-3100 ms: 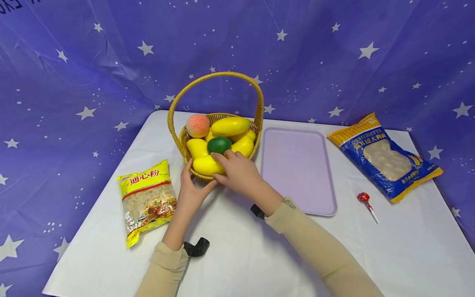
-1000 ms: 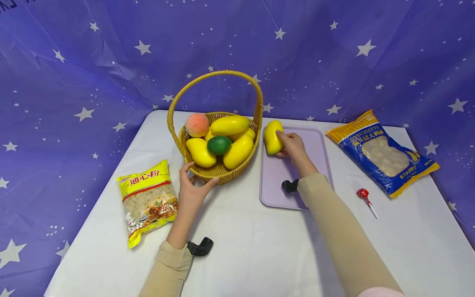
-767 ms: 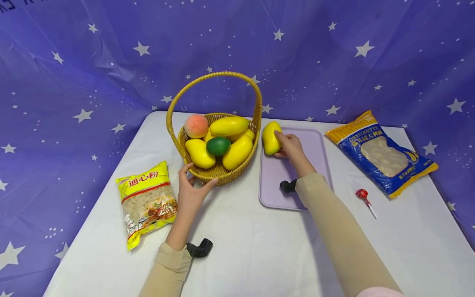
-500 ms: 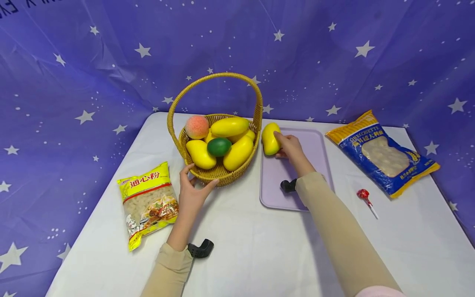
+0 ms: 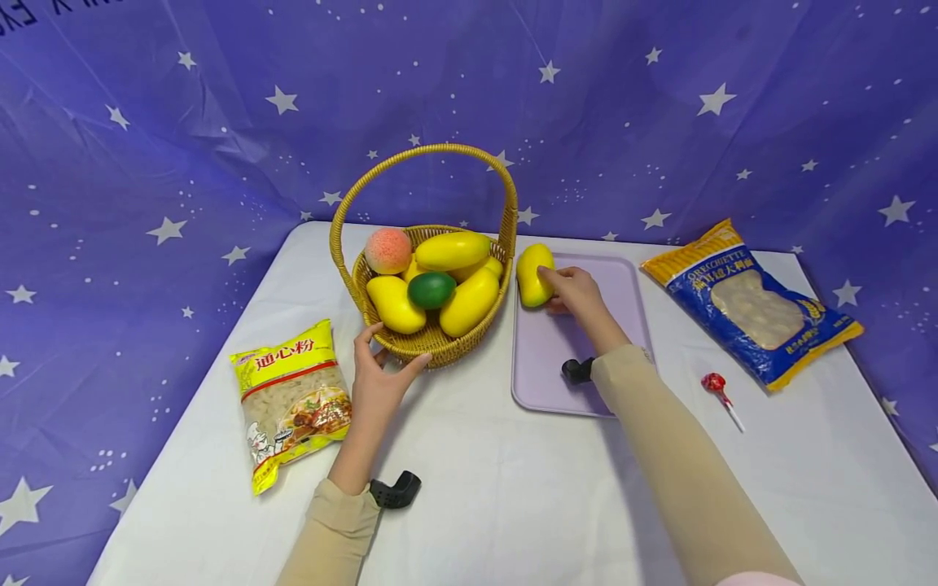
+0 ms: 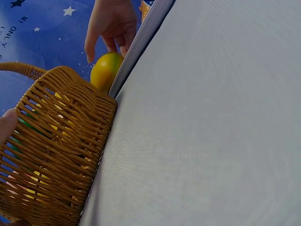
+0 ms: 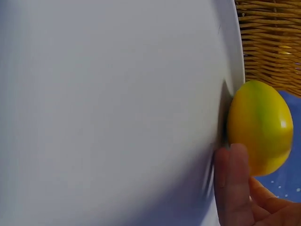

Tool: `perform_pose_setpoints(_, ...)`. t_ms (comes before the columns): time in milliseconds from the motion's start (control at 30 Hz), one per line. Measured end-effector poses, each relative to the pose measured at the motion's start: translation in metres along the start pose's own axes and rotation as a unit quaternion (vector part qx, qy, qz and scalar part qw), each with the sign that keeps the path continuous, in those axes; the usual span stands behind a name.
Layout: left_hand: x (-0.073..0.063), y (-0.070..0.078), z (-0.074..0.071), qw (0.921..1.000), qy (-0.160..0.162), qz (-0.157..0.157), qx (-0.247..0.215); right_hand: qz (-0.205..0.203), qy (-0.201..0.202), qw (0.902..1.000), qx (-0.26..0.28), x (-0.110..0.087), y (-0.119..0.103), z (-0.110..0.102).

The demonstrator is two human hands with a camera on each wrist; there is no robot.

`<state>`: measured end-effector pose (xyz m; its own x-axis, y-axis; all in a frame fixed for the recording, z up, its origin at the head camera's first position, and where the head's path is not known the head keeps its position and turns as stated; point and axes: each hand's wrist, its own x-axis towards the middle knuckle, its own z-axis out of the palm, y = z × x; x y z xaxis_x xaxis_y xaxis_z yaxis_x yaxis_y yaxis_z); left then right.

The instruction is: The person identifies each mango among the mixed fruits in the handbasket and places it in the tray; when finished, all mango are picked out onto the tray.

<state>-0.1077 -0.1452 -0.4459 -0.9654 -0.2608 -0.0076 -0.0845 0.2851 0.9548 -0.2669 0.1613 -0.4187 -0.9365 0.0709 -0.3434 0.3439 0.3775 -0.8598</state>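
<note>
The wicker basket (image 5: 454, 352) holds several yellow mangoes (image 5: 471, 301), a green fruit (image 5: 431, 290) and a pink peach (image 5: 388, 250). My left hand (image 5: 379, 382) grips its front, thumb and fingers spread round the wall; the left wrist view shows the thumb (image 6: 7, 125) against the wicker. One yellow mango (image 5: 534, 275) lies at the back left corner of the lilac tray (image 5: 557, 382). Beside it is my right hand (image 5: 582, 301), fingers loosely around its right side. In the left wrist view, one fingertip stands slightly apart from that mango (image 6: 104, 73).
A yellow pasta bag (image 5: 293, 399) lies left of the basket. Toward the right are a blue orecchiette bag (image 5: 755, 305) and a red lollipop (image 5: 714, 382). A star-patterned purple cloth (image 5: 623, 122) hangs behind the white table (image 5: 469, 488).
My right hand took a mango from the front of the basket and set it down on the tray. Just now the hand eases slightly right, away from it. The left hand stays on the basket.
</note>
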Motion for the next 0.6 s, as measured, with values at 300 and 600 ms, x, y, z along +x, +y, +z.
perform_pose_setpoints(300,0.001,0.000,-0.001,1.0000,-0.001,-0.005,0.006,-0.119,0.052,0.9685,-0.212,-0.016,-0.005,-0.007)
perform_pose_setpoints(600,0.002,-0.002,0.000,1.0000,-0.005,-0.005,0.006,-0.197,0.079,0.9507,-0.226,-0.039,-0.026,-0.004)
